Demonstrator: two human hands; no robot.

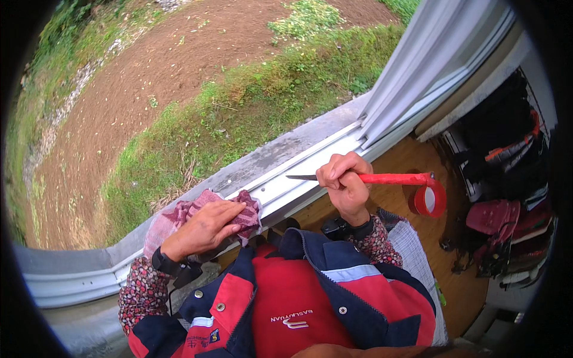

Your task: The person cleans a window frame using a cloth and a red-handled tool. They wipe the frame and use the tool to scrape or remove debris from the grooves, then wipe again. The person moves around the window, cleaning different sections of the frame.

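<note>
My left hand [201, 226] presses on a bunched pink and maroon patterned cloth [248, 215], which lies over the white sliding-window track [286, 183]. In my right hand [344, 183] is a slim tool with a red handle [394, 178] and a dark pointed blade [301, 177]. Its tip points left, just over the track. Beside the handle's far end appears a round red object with a pale centre [429, 200]; whether it is attached or sits lower down I cannot tell. Small dark specks show on the track.
A window sash [412, 67] stands at the track's right end. Outside the track runs a grey concrete ledge [286, 147], with grass and bare soil beyond. Indoors, a wooden floor [403, 156] lies below; a pink chair-like object [492, 217] and dark items stand at the right.
</note>
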